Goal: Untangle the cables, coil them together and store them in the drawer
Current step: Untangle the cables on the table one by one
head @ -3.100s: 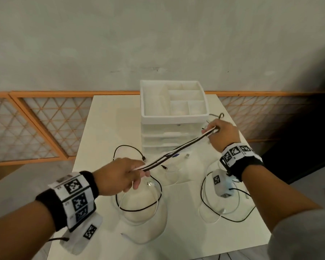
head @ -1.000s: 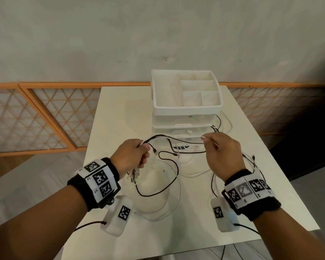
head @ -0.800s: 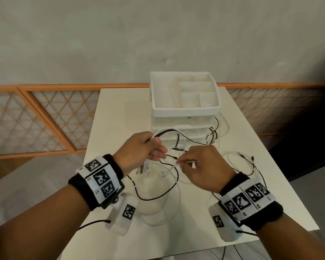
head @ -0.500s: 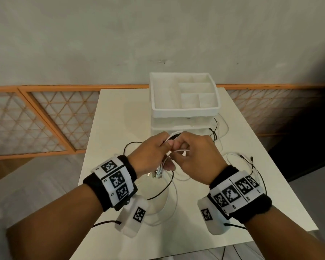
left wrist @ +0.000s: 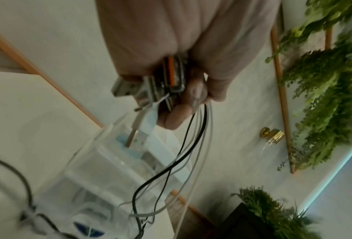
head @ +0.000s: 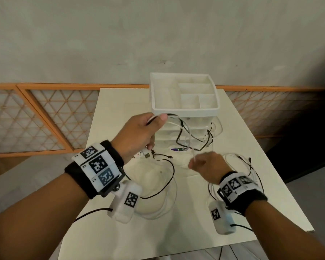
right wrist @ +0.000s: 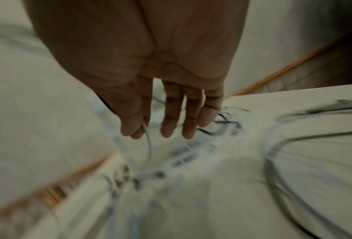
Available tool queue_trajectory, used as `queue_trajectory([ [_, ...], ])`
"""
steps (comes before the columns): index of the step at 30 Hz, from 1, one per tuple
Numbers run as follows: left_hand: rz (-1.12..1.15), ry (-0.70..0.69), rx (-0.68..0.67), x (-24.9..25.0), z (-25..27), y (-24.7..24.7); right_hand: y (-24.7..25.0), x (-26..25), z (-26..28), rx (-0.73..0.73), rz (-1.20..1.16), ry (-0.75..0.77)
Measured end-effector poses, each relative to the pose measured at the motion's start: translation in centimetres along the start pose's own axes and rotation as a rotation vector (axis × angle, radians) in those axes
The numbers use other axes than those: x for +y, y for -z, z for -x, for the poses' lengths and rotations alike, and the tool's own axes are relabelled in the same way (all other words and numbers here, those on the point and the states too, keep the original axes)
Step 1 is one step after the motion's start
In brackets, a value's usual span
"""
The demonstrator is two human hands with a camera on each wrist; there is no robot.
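— Coiling has started? The left hand (head: 139, 132) rose, gripping the cables (head: 184, 132) and plugs in front of the drawer unit (head: 184, 109).
— Yes; the right hand (head: 206, 166) moved apart, pinching one white strand (right wrist: 148, 142), other fingers spread. Loops remain on the surface (head: 251, 147).

A home-like room: beyond the left hand (left wrist: 191, 48), leafy wall greenery (left wrist: 324, 97), a brass knob (left wrist: 271, 135) and lattice panelling (head: 45, 119).

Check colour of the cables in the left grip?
Black and white cables, clearest in the left wrist view.
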State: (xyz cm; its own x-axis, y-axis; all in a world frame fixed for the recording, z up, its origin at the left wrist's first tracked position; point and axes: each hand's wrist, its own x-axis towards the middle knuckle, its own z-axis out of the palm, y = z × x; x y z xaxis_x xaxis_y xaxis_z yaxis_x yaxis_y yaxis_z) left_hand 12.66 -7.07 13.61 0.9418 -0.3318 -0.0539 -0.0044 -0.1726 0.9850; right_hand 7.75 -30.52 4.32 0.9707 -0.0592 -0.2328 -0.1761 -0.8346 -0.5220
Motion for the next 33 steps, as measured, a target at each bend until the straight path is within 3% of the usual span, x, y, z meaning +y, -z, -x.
queue_trajectory([
  [2, -0.016, -0.011, 0.027, 0.4, -0.2, 0.7, -1.8, 1.8, 0.1, -0.132, 0.051, -0.144],
  [4, -0.115, 0.022, 0.036, -0.2, -0.4, 1.2, -1.7, 1.8, -0.1, -0.098, -0.006, -0.179],
  [6, -0.253, 0.094, 0.017, -1.6, -0.5, 1.4, 0.5, 0.1, -0.5, 0.094, -0.148, -0.128],
  [8, -0.292, 0.187, 0.033, -3.4, -0.5, 1.5, 4.0, -2.9, -0.3, 0.340, -0.283, 0.051],
  [11, -0.160, 0.311, 0.076, -5.0, -0.5, 1.4, 9.3, -7.2, 1.0, 0.695, -0.538, 0.341],
  [13, -0.117, 0.333, 0.085, -5.2, -0.4, 1.5, 11.0, -7.9, 1.4, 0.808, -0.533, 0.405],
  [15, -0.097, 0.317, 0.088, -5.0, -0.1, 1.9, 10.8, -6.7, 0.7, 0.774, -0.434, 0.315],
  [18, -0.158, 0.292, 0.032, -4.6, 0.1, 2.7, 9.4, -4.4, 0.2, 0.609, -0.354, 0.140],
  [23, -0.107, 0.396, -0.033, -4.5, 0.2, 2.2, 8.7, -5.3, 1.4, 0.573, -0.408, 0.305],
  [25, -0.071, 0.435, -0.014, -4.3, 0.2, 1.5, 8.8, -5.4, 1.3, 0.591, -0.438, 0.297],
  [30, 0.048, 0.479, -0.026, -3.6, 0.1, 1.6, 9.7, -1.8, -0.6, 0.599, -0.367, 0.004],
  [33, 0.083, 0.437, -0.072, -3.2, 0.1, 1.6, 9.8, 0.4, -2.3, 0.492, -0.358, -0.106],
])
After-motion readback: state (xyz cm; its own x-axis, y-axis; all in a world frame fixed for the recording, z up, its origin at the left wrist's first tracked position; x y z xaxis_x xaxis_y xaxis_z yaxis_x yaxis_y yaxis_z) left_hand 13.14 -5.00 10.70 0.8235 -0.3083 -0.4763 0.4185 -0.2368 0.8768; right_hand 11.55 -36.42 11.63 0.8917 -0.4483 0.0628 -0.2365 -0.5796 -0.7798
